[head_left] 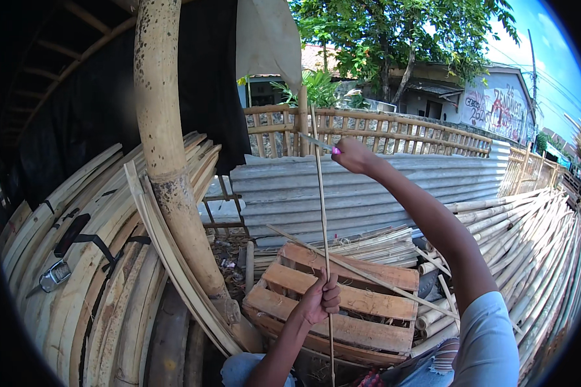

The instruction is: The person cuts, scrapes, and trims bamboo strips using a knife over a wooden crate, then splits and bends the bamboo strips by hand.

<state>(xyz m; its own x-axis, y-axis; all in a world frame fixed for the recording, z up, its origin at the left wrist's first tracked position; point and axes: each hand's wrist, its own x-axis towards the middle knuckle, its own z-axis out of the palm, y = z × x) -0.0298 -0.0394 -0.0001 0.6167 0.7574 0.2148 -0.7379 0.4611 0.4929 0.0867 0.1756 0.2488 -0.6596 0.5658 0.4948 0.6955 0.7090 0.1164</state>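
Note:
A long thin bamboo strip (324,222) stands nearly upright before me. My left hand (320,297) is closed around its lower part, above my lap. Higher up and farther out, my right hand (353,157) grips a knife with a pink handle (336,151). The knife's blade (316,141) points left and lies across the upper part of the strip. Whether the edge bites into the bamboo is too small to tell. Just beyond my left hand is a wooden slatted crate (342,295).
A thick bamboo post (161,116) rises at left, beside bundled split bamboo (64,284) with a strapped device (55,276) on it. Bamboo poles (529,258) are piled at right. Corrugated metal sheeting (368,187) and a bamboo fence (400,131) stand behind the crate.

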